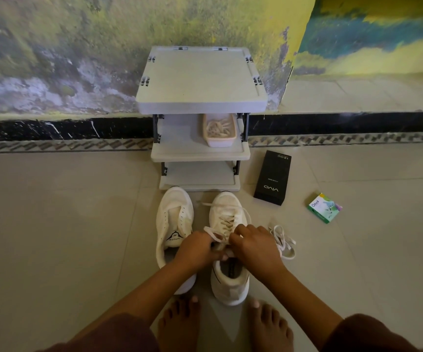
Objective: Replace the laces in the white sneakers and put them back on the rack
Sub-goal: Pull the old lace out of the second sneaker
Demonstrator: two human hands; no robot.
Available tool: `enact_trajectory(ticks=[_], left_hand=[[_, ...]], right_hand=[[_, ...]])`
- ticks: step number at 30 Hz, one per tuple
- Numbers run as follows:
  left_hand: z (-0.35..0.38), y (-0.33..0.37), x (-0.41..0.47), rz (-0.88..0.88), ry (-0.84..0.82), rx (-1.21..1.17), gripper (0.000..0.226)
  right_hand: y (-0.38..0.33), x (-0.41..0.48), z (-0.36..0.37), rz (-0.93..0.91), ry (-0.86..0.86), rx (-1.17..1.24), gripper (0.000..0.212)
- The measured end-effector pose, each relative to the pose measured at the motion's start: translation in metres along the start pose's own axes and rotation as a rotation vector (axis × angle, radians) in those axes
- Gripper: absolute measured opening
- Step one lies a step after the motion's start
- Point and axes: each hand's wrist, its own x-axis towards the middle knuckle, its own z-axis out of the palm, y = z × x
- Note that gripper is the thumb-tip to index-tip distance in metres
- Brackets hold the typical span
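- Low in the middle, the left hand (197, 247) and right hand (255, 246) pinch a flat cream lace (214, 235) with curled fingers (242, 228).
- It is threaded in the white cloth sneaker (227, 203) right of centre.

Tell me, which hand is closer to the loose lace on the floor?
Right. The right hand is just beside the loose lace; the left hand is farther, across the laced sneaker.

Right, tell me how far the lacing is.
Done: right sneaker has its lace threaded up the eyelets. In hand: left hand and right hand grip it. Left: left sneaker is unlaced, a loose lace lies on the floor, both sit off the rack.
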Motion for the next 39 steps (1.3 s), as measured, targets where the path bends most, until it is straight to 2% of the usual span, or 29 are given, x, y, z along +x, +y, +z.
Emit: enact_trajectory(ticks=[2, 3, 5, 7, 10, 11, 13, 16, 19, 22, 25, 28, 29, 32, 34, 36, 39], left_hand=[[0.0, 0.001, 0.0, -0.02, -0.002, -0.001, 0.042], [0.0, 0.0, 0.001, -0.024, -0.002, -0.005, 0.043], [-0.001, -0.001, 0.0, -0.023, 0.01, -0.029, 0.042], [-0.002, -0.003, -0.001, -0.013, 0.016, -0.047, 0.042], [-0.002, -0.005, -0.002, -0.012, 0.02, -0.033, 0.046], [-0.001, -0.004, -0.001, -0.011, 0.019, -0.022, 0.046], [0.0, -0.002, -0.001, -0.004, 0.02, -0.014, 0.043], [0.001, -0.001, -0.001, -0.02, 0.044, -0.044, 0.04], [0.001, -0.002, -0.001, -0.005, 0.05, -0.053, 0.042], [0.002, -0.002, -0.002, -0.005, 0.067, -0.037, 0.045], [0.002, -0.001, -0.002, -0.01, 0.06, -0.038, 0.048], [0.003, 0.0, -0.002, -0.015, 0.056, -0.056, 0.047], [0.002, -0.001, -0.003, -0.016, 0.056, -0.058, 0.046], [0.0, -0.004, -0.004, -0.015, 0.067, -0.075, 0.047], [0.0, -0.005, -0.005, -0.004, 0.062, -0.099, 0.05], [0.001, -0.003, -0.006, -0.006, 0.065, -0.108, 0.052], [0.004, -0.003, -0.004, -0.018, 0.075, -0.127, 0.052]], right_hand=[[-0.003, 0.003, -0.005, 0.01, 0.027, 0.006, 0.028], [-0.004, 0.004, -0.008, 0.058, 0.035, 0.101, 0.022], [0.001, 0.003, -0.011, 0.191, -0.005, 0.468, 0.008], [0.005, 0.002, -0.021, 0.241, 0.001, 0.893, 0.008], [0.012, 0.005, -0.032, 0.2, 0.058, 1.128, 0.01], [0.011, 0.005, -0.033, 0.207, 0.043, 1.13, 0.008], [0.013, 0.007, -0.029, 0.228, -0.021, 0.938, 0.007], [0.015, 0.004, -0.013, 0.129, -0.175, 0.337, 0.028], [0.009, 0.0, -0.005, -0.008, -0.077, 0.001, 0.026], [0.007, -0.002, -0.005, -0.135, 0.011, -0.113, 0.03], [0.006, -0.001, -0.005, -0.188, 0.053, -0.117, 0.031], [-0.002, 0.0, -0.01, -0.088, 0.028, -0.014, 0.018], [0.001, -0.001, -0.012, -0.026, -0.005, 0.124, 0.014], [0.011, -0.002, -0.022, 0.212, 0.012, 0.818, 0.004], [0.019, -0.003, -0.023, 0.312, 0.069, 1.061, 0.006], [0.023, -0.005, -0.022, 0.376, 0.045, 1.111, 0.008], [0.027, -0.013, -0.01, 0.319, -0.099, 0.832, 0.022]])
